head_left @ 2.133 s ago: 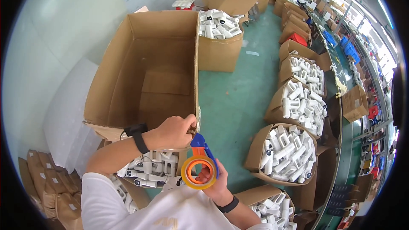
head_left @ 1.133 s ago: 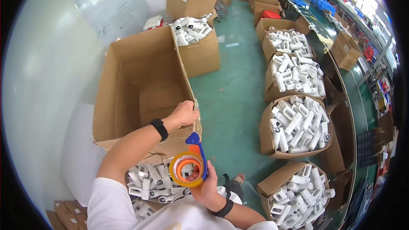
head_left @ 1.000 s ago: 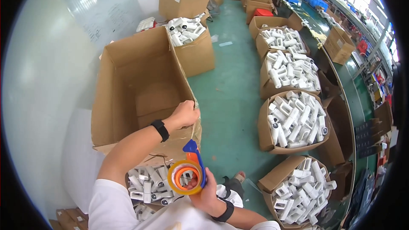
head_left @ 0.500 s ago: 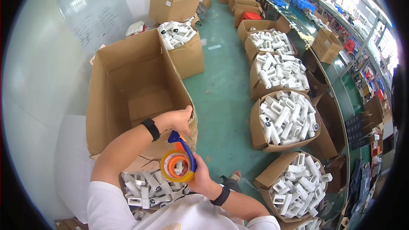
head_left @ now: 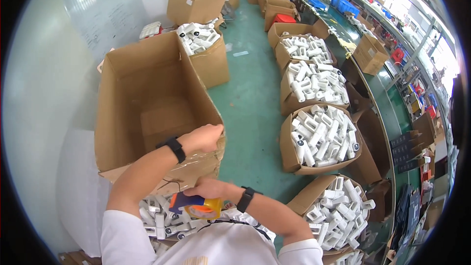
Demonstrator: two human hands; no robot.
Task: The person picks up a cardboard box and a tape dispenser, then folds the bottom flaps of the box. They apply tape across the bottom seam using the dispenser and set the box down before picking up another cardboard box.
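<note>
A large open cardboard box (head_left: 142, 54) stands in front of me, its inside bare down to the bottom flaps. My left hand (head_left: 208, 137) is closed on the box's near right corner, with the forearm reaching across the near side. My right hand (head_left: 208, 189) grips a blue and orange tape dispenser (head_left: 189, 202) with a yellowish roll of tape. The dispenser lies sideways, close to the box's near wall and in front of my body. Just below it are white plastic housings (head_left: 159, 216), partly hidden by the dispenser and my shirt.
Boxes full of white housings (head_left: 326, 135) line the right side, beside a long green workbench (head_left: 378, 88). Another filled box (head_left: 208, 64) stands beyond the large one. A green floor aisle (head_left: 250, 98) runs between the rows. A whitish wall (head_left: 49, 93) rises at the left.
My right hand has swung left and turned over, bringing the tape dispenser from upright to sideways near the box wall. My left hand stays at the box corner. The view has shifted slightly.
</note>
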